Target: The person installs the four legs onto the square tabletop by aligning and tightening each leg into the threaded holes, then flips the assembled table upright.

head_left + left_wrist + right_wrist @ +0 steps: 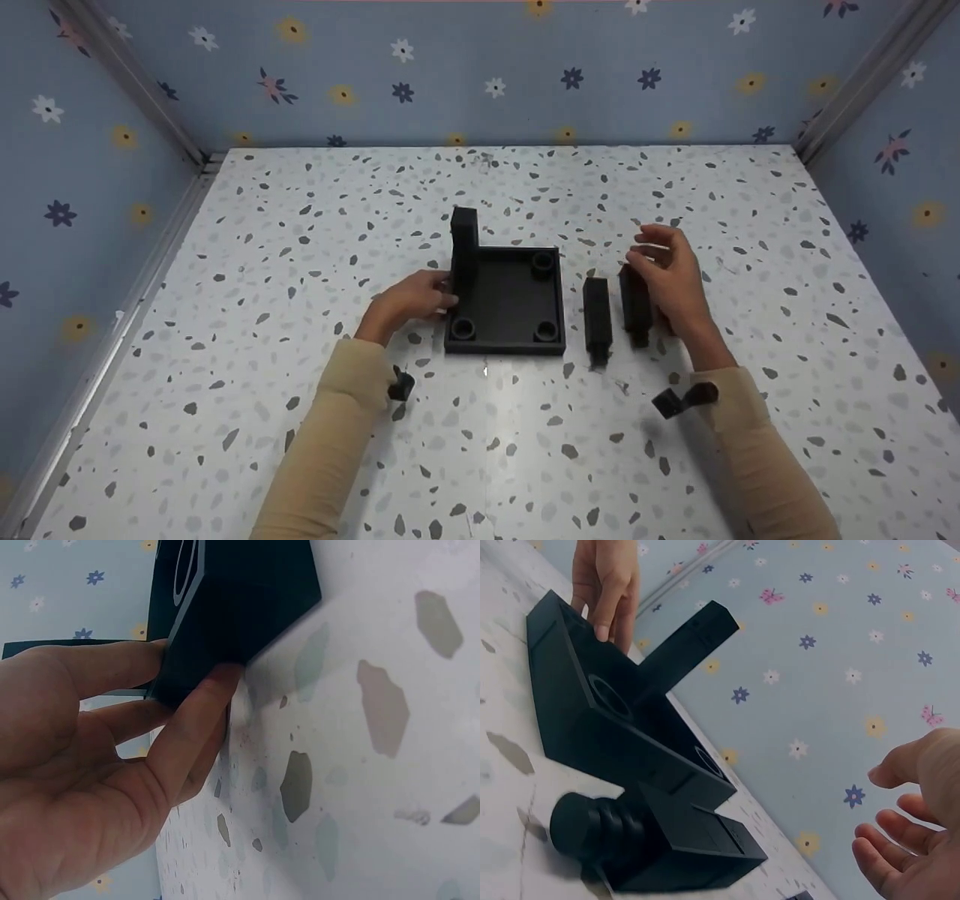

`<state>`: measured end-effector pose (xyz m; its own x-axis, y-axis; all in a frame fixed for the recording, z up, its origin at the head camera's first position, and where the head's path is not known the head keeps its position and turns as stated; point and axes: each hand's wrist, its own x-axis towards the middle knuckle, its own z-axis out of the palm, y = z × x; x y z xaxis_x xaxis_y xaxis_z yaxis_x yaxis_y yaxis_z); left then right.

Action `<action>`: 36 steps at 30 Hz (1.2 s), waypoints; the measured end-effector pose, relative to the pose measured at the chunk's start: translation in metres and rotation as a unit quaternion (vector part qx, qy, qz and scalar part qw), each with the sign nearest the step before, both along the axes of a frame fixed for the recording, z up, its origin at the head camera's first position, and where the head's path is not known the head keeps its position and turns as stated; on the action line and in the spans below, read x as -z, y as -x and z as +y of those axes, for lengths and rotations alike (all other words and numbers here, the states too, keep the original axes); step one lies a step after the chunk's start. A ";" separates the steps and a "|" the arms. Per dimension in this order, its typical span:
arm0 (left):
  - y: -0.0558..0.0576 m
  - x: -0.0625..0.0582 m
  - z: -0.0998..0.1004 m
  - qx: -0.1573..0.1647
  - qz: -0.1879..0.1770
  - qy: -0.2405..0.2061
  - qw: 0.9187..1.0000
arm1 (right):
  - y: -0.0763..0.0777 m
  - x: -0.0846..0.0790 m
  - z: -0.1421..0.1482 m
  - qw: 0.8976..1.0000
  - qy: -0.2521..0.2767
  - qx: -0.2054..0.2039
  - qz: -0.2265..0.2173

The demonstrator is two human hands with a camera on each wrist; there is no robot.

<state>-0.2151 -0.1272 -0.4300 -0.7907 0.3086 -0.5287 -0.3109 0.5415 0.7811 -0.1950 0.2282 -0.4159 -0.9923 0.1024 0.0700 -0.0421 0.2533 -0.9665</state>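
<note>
A black square tray-like base (510, 300) with a low rim lies on the table, round sockets showing in three corners. At its far left corner a black square leg (465, 232) stands upright. My left hand (416, 296) grips the base's left wall, thumb over the rim and fingers against the outer side and lower edge. Two loose legs lie to the right: the nearer one (598, 319) has a threaded end (600, 829) facing me. Over the outer leg (636, 311) hovers my right hand (675, 281), fingers loosely bent with nothing between them.
The speckled white table (225, 315) is bounded by flowered blue panels (487, 75) at the back and both sides. Metal corner posts stand at the back left and back right. A small black device (686, 399) sits at the right wrist, another (402, 385) at the left.
</note>
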 end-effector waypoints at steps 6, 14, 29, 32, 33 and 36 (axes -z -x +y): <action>0.000 0.000 0.000 0.008 0.007 -0.003 1.000 | -0.002 0.005 0.018 1.000 -0.005 0.009 -0.009; 0.001 0.002 -0.001 0.008 0.008 -0.006 1.000 | 0.000 0.011 0.034 0.999 -0.027 0.037 -0.025; 0.002 0.000 -0.002 0.022 0.017 0.009 1.000 | -0.003 0.022 0.053 0.992 -0.056 0.079 -0.080; 0.001 -0.001 -0.002 0.026 0.025 0.017 0.999 | -0.003 0.023 0.054 0.990 -0.060 0.085 -0.091; 0.001 -0.001 -0.002 0.027 0.027 0.019 0.999 | -0.003 0.023 0.055 0.990 -0.060 0.086 -0.094; 0.001 -0.001 -0.002 0.028 0.027 0.022 0.999 | -0.003 0.024 0.056 0.989 -0.060 0.087 -0.104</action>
